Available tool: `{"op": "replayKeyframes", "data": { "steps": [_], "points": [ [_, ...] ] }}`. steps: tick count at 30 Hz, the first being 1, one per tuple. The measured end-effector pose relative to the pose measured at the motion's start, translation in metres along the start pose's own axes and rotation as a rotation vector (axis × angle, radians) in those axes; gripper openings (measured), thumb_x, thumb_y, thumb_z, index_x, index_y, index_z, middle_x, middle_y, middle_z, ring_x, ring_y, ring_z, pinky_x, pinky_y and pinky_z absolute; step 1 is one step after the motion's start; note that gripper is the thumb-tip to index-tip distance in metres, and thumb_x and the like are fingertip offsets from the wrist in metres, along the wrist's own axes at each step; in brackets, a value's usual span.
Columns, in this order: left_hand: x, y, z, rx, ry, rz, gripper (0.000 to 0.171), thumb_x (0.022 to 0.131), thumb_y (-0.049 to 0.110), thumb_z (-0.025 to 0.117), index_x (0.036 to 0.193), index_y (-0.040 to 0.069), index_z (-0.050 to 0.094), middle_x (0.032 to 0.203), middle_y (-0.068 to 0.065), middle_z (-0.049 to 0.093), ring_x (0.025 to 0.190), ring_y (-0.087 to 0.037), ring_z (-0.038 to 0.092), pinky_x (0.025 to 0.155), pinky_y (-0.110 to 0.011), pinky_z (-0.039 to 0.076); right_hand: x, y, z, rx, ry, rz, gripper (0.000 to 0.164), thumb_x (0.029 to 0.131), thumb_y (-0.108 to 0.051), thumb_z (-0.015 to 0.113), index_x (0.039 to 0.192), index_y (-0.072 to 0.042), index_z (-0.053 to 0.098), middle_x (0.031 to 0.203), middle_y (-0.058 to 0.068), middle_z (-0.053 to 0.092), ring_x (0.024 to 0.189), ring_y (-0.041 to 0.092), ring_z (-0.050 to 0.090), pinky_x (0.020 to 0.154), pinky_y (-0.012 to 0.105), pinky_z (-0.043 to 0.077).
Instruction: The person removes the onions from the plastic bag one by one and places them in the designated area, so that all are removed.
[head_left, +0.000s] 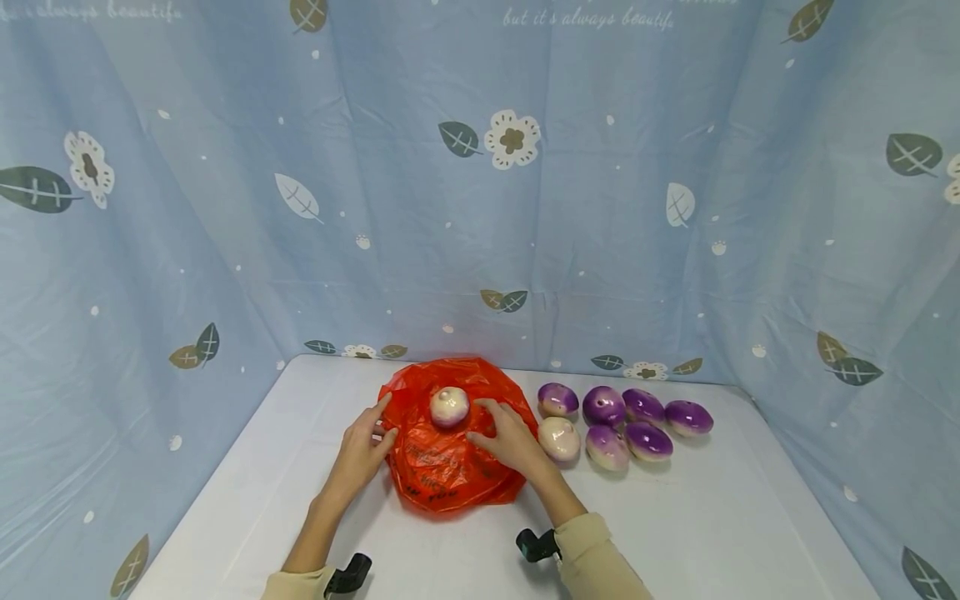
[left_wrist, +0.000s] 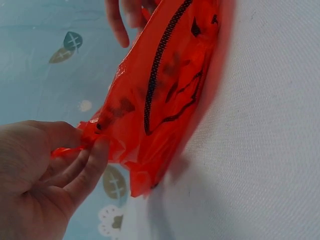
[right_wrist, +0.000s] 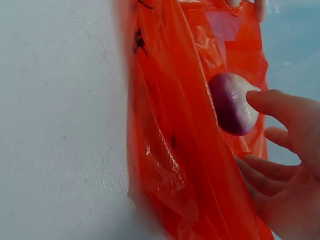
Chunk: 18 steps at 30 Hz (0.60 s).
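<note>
A red plastic bag with dark printing lies spread on the white table. A glossy white-and-purple turnip sits at its mouth, its purple underside showing in the right wrist view. My left hand pinches the bag's left edge between thumb and fingers; the left wrist view shows the film bunched there. At the bag's right side is my right hand, its thumb and fingers spread apart. In the right wrist view, its thumb tip overlaps the turnip while the lower fingers touch the bag's rim.
Right of the bag, several more turnips lie grouped in two rough rows, mostly purple, with a paler one nearest the bag. A blue patterned curtain encloses the table at the back and sides.
</note>
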<state>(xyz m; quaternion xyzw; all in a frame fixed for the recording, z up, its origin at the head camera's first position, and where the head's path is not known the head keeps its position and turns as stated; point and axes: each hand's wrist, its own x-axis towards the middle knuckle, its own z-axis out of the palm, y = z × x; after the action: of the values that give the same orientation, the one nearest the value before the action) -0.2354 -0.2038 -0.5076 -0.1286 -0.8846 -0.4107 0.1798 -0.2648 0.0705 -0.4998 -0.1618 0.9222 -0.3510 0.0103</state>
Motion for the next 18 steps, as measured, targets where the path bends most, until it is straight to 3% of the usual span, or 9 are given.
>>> {"op": "replayKeyframes", "data": {
  "steps": [6,13,18],
  "points": [
    [0.001,0.001,-0.001,0.000,0.005,0.001,0.062,0.084,-0.005,0.069,0.142,-0.001,0.048,0.103,-0.017,0.063,0.077,-0.022,0.069,0.064,-0.021,0.059,0.012,-0.003,0.002,0.005,0.055,-0.047,0.054,0.089,-0.035,0.072,0.136,-0.017,0.052,0.115,0.015,0.061,0.090,0.022,0.057,0.080,0.038,0.055],
    [0.000,0.001,-0.001,0.004,0.001,0.001,0.064,0.084,-0.005,0.070,0.143,-0.001,0.047,0.101,-0.016,0.063,0.078,-0.021,0.068,0.064,-0.020,0.058,0.023,-0.009,0.005,0.005,0.030,-0.049,0.055,0.090,-0.034,0.070,0.137,-0.016,0.051,0.126,0.017,0.058,0.108,0.028,0.057,0.099,0.050,0.052],
    [0.000,0.000,0.000,0.003,0.010,0.016,0.064,0.084,-0.005,0.070,0.143,-0.001,0.047,0.099,-0.015,0.063,0.077,-0.021,0.068,0.063,-0.022,0.059,0.028,-0.013,0.008,-0.002,0.067,-0.070,0.055,0.088,-0.028,0.073,0.136,-0.012,0.052,0.126,0.017,0.054,0.109,0.032,0.059,0.100,0.052,0.051]
  ]
}}
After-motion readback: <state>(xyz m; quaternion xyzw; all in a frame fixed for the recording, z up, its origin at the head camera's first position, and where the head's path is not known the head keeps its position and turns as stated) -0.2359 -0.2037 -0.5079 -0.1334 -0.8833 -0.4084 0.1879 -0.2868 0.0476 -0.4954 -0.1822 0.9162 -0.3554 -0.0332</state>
